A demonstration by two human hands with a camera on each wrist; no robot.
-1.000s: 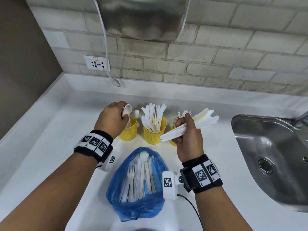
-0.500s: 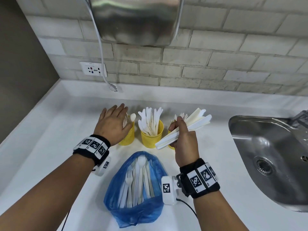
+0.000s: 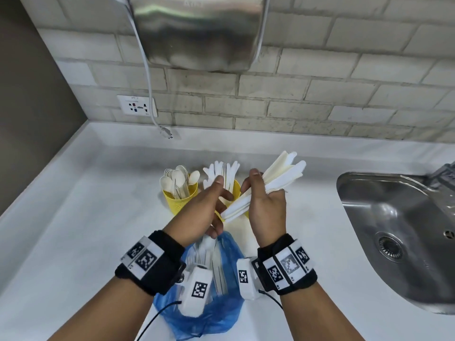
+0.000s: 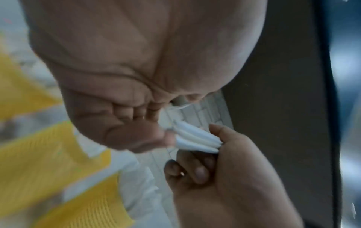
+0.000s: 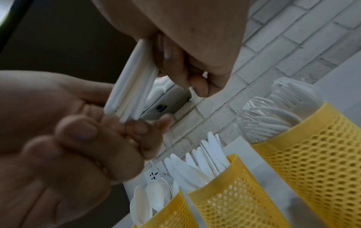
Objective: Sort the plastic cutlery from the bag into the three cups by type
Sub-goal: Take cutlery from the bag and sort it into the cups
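A person stands at a white bench [image 3: 73, 217] set against a pale brick wall, seen from a head camera looking down at both forearms. The right hand [image 3: 267, 207] is raised above the bench with its fingers and thumb curled around a bundle of white plastic knives [image 3: 283, 175]. The serrated blades fan up and to the right; the handle ends stick out below the hand to the left.

The left hand [image 3: 206, 210] is close beside it, fingers partly curled, with the fingertips [image 5: 136, 128] at the handle ends of the bundle. In the right wrist view they seem to be pinching or steadying those ends, though the left wrist view is blurred and the exact grip is hard to make out.

Behind the hands stand three yellow mesh cups in a row. The left cup [image 3: 181, 200] holds spoons [image 3: 176, 180], bowls up. The middle cup [image 5: 230, 197], mostly hidden by the hands in the head view, holds knives. The right cup [image 5: 316, 151], seen clearly only from the right wrist camera, holds forks [image 5: 269, 120].

Nearer the person, just below the wrists, a blue plastic bag [image 3: 216, 313] lies open on the bench with more white cutlery [image 3: 214, 267] inside.

To the right a steel sink [image 3: 406, 242] is sunk into the bench. On the wall hang a metal dryer-like unit [image 3: 197, 30], a white socket plate [image 3: 136, 105], and a loose white cable [image 3: 147, 77] whose plug dangles just above the bench.
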